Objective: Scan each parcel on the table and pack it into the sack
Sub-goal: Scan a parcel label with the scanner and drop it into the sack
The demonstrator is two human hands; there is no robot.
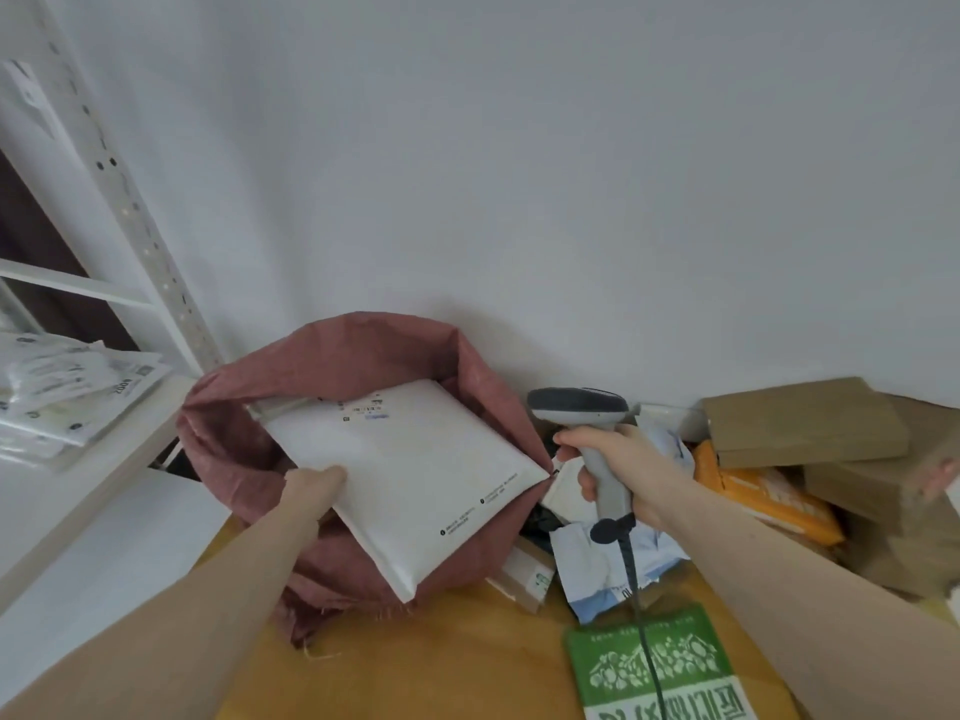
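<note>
My left hand (316, 485) grips the near left edge of a flat white parcel (405, 475), which lies tilted across the open mouth of the dusty-pink woven sack (332, 350) on the table. A small printed label shows near the parcel's far edge. My right hand (618, 467) is curled round the handle of a grey barcode scanner (582, 407), held just right of the sack with its head level. The scanner's black cable runs down toward me.
A pile of parcels lies right of the sack: brown cardboard boxes (800, 423), an orange packet (769, 496), a white-and-blue bag (618, 569) and a green-and-white packet (660, 667). The yellow table (457, 662) meets a white wall. A white shelf (67, 397) with bagged packets stands at the left.
</note>
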